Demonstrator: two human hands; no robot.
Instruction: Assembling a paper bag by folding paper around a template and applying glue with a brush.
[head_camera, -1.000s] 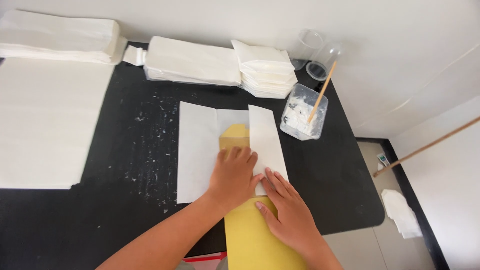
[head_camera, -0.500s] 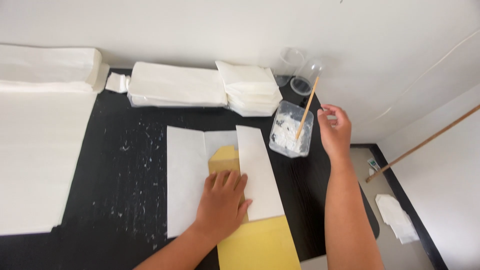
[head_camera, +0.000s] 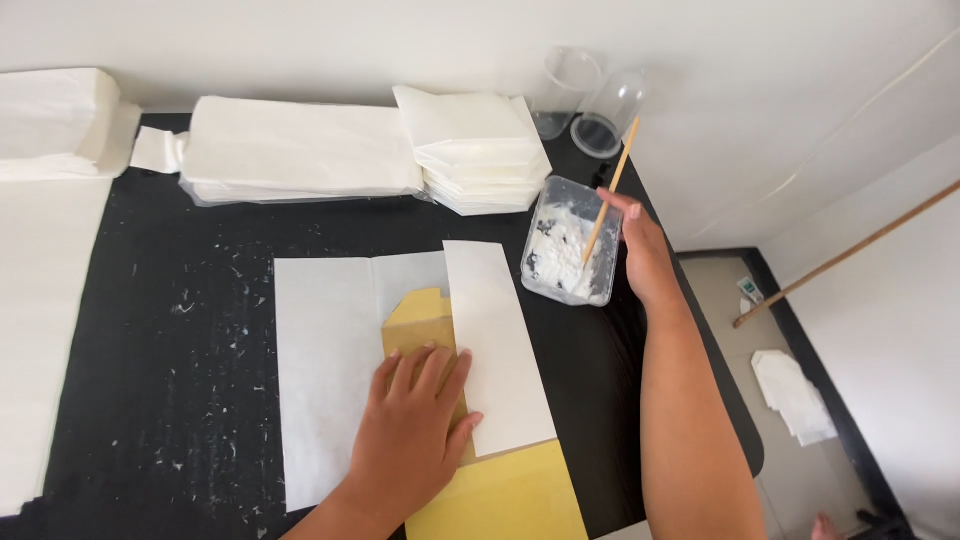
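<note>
White paper sheet (head_camera: 330, 370) is shown lying flat near the middle of the black tabletop (head_camera: 180, 320), wrapped partly about a yellow card template (head_camera: 500, 495) whose notched upper end shows between the two sides. One long flap (head_camera: 495, 345) on the right is seen already folded over the template; the left portion lies unfolded, and no paste is visible along the seam, so the work is judged to be at an early-to-middle stage, with gluing and closing of the fold yet to be done. The left hand (head_camera: 415, 435) is laid palm down, fingers spread and flat, pressing the template and fold in place; nothing is clasped by it. The right hand (head_camera: 635, 250) is extended forward, its fingers closed upon a thin wooden stick (head_camera: 610, 190) that dips into a clear plastic tub of white paste (head_camera: 570, 255) just beside the sheet. Stacks of finished white paper bags (head_camera: 300, 150) are ranged along the far edge, with two clear cups (head_camera: 590, 100) behind the tub.
</note>
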